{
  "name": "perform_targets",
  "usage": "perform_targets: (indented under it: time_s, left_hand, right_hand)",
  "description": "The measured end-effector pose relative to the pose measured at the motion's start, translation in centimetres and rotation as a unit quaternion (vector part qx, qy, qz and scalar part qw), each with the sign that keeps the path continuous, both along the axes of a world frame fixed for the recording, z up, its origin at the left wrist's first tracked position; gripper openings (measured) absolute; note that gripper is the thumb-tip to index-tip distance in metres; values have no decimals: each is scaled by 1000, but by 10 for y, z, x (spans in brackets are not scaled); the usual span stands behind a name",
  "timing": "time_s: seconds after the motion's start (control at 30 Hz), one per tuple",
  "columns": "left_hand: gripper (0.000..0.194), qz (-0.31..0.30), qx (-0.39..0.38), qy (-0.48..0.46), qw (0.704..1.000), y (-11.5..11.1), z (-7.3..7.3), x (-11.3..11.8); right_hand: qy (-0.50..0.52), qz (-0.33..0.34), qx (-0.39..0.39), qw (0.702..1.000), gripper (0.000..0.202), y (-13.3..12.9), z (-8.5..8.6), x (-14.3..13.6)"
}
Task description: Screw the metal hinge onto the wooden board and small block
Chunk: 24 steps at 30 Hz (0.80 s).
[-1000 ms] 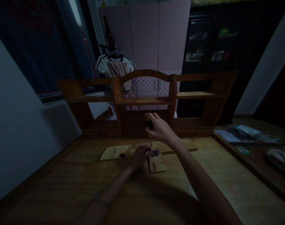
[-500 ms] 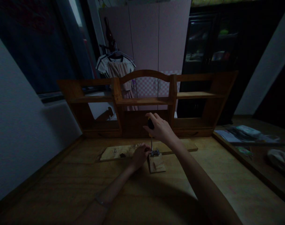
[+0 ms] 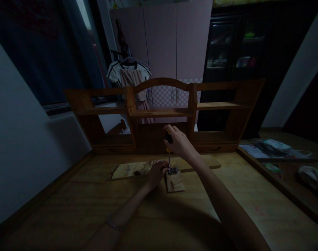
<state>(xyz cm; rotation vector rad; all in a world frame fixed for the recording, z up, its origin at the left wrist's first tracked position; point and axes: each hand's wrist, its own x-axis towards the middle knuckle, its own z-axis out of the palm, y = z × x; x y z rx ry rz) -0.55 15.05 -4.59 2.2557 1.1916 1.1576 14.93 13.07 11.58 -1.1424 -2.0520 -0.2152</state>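
My right hand (image 3: 178,141) is closed around the black and yellow handle of a screwdriver (image 3: 169,157), held upright. Its shaft runs down to a small metal hinge (image 3: 172,170). The hinge lies at the far edge of a small square wooden block (image 3: 175,183), by a long wooden board (image 3: 132,170). My left hand (image 3: 157,173) rests over the long board, its fingers drawn together beside the screwdriver tip and the hinge. What those fingertips pinch is hidden in the dim light.
All of this lies on a wooden desk top (image 3: 96,202). A wooden shelf unit (image 3: 161,113) with several compartments rises along the back edge. At the right, papers and a plastic bag (image 3: 276,148) lie on a lower surface beyond the desk's raised edge.
The fingers of my right hand have shifted slightly around the screwdriver handle, and more of its yellow part shows. My left hand, the hinge and the boards stay in place.
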Motion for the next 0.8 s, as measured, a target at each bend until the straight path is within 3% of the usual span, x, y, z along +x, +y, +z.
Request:
perform_targets:
  time_s: [0.2,0.4,0.67,0.8]
  left_hand:
    - [13,5,3,-27,1000,2,-9,-1]
    - [12,-21,-13,-34,999,1,-12,0]
    - [11,1,13,-22,1000,2,-15,2]
    - [12,-10,18,-31,999,1,-14,2]
  right_hand:
    - [5,32,-4,999,48,-7,4,-1]
    - [-10,5,-5,1000,47,-5,5,2]
    - [33,81,-13,996,59,-6,5,3]
    - [41,81,-17,996,58,-11,8,4]
